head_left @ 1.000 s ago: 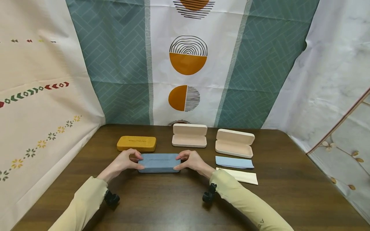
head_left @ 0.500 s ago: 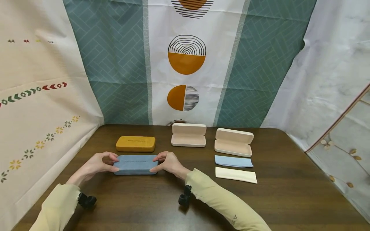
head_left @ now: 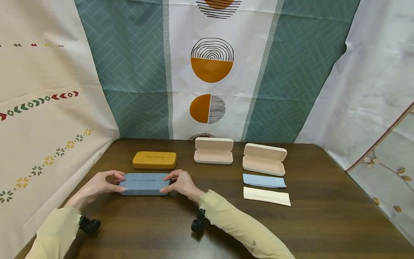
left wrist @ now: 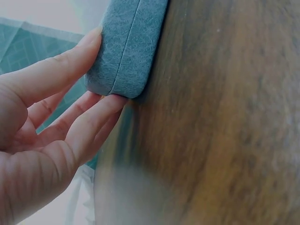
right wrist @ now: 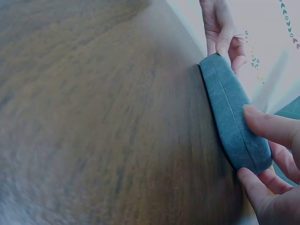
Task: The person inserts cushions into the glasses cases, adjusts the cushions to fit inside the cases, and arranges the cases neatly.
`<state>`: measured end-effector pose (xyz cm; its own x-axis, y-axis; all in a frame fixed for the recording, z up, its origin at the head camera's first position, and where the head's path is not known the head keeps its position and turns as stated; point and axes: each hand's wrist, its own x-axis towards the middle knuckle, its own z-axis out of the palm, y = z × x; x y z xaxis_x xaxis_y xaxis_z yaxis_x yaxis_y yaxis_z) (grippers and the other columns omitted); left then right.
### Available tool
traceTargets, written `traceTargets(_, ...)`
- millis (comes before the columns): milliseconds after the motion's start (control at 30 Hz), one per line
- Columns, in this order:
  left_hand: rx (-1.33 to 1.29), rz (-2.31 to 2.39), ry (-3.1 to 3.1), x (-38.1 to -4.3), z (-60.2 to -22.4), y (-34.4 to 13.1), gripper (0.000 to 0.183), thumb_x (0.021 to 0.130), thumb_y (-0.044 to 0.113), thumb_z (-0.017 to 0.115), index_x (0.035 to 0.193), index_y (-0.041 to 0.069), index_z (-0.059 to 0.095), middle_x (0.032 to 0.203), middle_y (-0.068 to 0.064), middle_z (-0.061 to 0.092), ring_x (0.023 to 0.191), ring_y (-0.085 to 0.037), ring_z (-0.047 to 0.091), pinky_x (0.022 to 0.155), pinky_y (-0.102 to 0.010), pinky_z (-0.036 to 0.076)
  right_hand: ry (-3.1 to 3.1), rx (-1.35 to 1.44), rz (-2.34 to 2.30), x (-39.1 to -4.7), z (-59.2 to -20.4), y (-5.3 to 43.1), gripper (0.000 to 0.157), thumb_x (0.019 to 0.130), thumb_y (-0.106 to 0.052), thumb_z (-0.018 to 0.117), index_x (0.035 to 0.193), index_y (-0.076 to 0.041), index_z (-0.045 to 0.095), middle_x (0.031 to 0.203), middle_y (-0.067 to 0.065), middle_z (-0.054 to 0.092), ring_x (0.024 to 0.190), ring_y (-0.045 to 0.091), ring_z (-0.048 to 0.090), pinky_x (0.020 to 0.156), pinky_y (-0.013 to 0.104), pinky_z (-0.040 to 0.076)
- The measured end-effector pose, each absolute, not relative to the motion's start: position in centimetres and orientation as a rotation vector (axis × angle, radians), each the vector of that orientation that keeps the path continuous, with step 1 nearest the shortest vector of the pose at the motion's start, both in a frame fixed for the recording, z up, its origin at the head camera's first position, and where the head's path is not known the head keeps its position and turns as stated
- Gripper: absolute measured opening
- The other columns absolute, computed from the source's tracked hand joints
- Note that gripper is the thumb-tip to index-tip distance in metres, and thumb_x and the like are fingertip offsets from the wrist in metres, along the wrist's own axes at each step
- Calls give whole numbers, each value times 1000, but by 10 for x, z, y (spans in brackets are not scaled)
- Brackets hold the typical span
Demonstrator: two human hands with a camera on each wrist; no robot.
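A closed blue glasses case [head_left: 145, 184] lies lengthwise on the brown table, just in front of the closed yellow glasses case [head_left: 154, 160]. Its left end is held by my left hand [head_left: 101, 183], thumb and fingers at the corners. My right hand [head_left: 182, 184] grips the opposite end in the same way. From the left wrist, the case [left wrist: 125, 51] shows its seam, with the thumb on one face and fingers at the end. The right wrist view has both hands at the ends of the case [right wrist: 232, 112], its underside right at the tabletop.
Two open glasses cases with pale linings, one at the back middle [head_left: 213, 157] and one further right [head_left: 263, 164], stand on the table. Before the right one lie a folded light blue cloth [head_left: 264, 181] and a folded cream cloth [head_left: 266, 196]. Patterned curtains [head_left: 142, 72] hang behind.
Both hands have carried the blue glasses case leftward across the table, to a spot in front of the yellow case. In the last half second it shifted only slightly further left.
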<state>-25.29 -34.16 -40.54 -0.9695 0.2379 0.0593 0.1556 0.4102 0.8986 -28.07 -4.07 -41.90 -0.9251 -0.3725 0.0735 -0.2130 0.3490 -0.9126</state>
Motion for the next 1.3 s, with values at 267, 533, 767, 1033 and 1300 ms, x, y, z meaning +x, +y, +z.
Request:
traceTargets(267, 371, 1616, 2572, -254, -403, -340, 38, 72, 6, 76, 99, -10, 56, 120, -29, 43, 106, -45, 44, 72, -32, 49, 2403, -561, -1637, -281, -420, -38, 27, 63, -16, 84, 87, -15, 70, 99, -10, 54, 93, 14, 52, 77, 26, 44)
traceTargets(533, 383, 1558, 2635, -253, -394, -333, 44, 73, 10, 76, 106, -9, 56, 111, -26, 54, 105, -42, 48, 73, -30, 47, 2237, -606, -1743, -286, -411, -9, 27, 70, -12, 79, 93, -7, 67, 95, -3, 62, 99, 24, 53, 78, 30, 44)
traceTargets(767, 444, 1574, 2687, -267, -363, -305, 50, 76, 19, 74, 114, -6, 53, 115, -26, 52, 106, -39, 48, 74, -32, 48, 2225, -622, -1805, -303, -394, 38, 31, 72, -8, 76, 98, 0, 64, 103, 10, 60, 105, 36, 50, 79, 34, 45)
traceTargets(1033, 619, 1693, 2468, -296, -343, -231, 42, 74, 6, 74, 109, -7, 55, 116, -25, 50, 108, -36, 49, 78, -34, 46, 2262, -634, -1860, -311, -383, 98, 33, 72, -3, 74, 100, 6, 60, 101, 14, 61, 104, 40, 50, 79, 35, 45)
traceTargets(1300, 784, 1655, 2350, -315, -338, -143, 35, 73, 6, 75, 104, -3, 59, 104, -14, 61, 104, -36, 51, 86, -43, 41, 2345, -690, -1761, -309, -377, 158, 33, 74, -8, 74, 101, 4, 59, 102, 13, 60, 100, 33, 54, 79, 34, 45)
